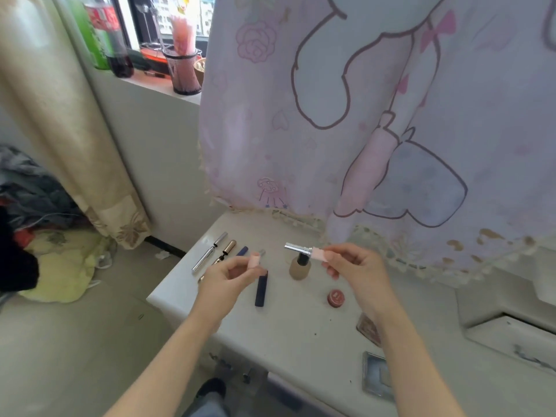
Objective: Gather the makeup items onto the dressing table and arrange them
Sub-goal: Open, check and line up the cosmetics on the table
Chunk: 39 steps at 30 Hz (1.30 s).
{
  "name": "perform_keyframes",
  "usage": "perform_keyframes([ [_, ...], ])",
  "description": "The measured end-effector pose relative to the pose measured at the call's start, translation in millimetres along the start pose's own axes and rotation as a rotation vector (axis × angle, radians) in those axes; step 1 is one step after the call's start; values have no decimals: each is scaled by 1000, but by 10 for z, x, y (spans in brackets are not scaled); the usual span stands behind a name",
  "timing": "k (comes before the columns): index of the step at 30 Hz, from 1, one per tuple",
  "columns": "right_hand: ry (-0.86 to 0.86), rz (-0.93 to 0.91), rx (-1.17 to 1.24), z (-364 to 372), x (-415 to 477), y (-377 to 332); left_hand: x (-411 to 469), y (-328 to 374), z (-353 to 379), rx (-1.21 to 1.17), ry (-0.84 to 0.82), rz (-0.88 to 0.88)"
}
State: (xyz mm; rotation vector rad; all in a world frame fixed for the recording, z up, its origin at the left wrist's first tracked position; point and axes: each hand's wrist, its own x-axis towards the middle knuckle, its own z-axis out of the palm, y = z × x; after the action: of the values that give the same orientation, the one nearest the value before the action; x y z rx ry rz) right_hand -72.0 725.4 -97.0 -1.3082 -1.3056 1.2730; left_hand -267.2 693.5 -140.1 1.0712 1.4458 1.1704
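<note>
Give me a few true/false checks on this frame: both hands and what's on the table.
1. The right hand pinches the lipstick by its pink base. True.
2. The left hand holds nothing. False: it pinches a pink cap.
3. The round red pot sits on the dressing table. True.
4. The beige bottle lies on its side. False: it stands upright, with its black cap on top.
5. The dark blue tube lies flat on the table, below the left hand's fingers in the head view. True.
</note>
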Motion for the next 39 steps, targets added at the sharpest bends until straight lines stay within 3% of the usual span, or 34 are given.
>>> perform_keyframes([
  [3, 45, 18, 204, 169, 0, 101, 39, 106, 122, -385, 7, -46],
  [7, 85, 50, 319, 495, 37, 180, 172, 186, 178, -587, 41, -70],
  [15, 116, 99, 314, 1034, 107, 208, 474, 169, -45, -629, 147, -82],
  [20, 41, 193, 208, 1174, 219, 235, 656, 46, -217, -607, 98, -155],
  [26, -120, 327, 32, 1335, 322, 337, 838, -192, -338, -406, 30, -219],
  [32, 143, 624, -163, 1508, 523, 902, 1029, -696, -635, 15, 76, -298],
  [35, 257, 657, -278, 1631, 634, 1150, 1110, -872, -783, 160, 61, -326],
  [39, 259, 695, -433, 1839, 777, 1383, 1209, -1000, -962, 222, 76, -309],
])
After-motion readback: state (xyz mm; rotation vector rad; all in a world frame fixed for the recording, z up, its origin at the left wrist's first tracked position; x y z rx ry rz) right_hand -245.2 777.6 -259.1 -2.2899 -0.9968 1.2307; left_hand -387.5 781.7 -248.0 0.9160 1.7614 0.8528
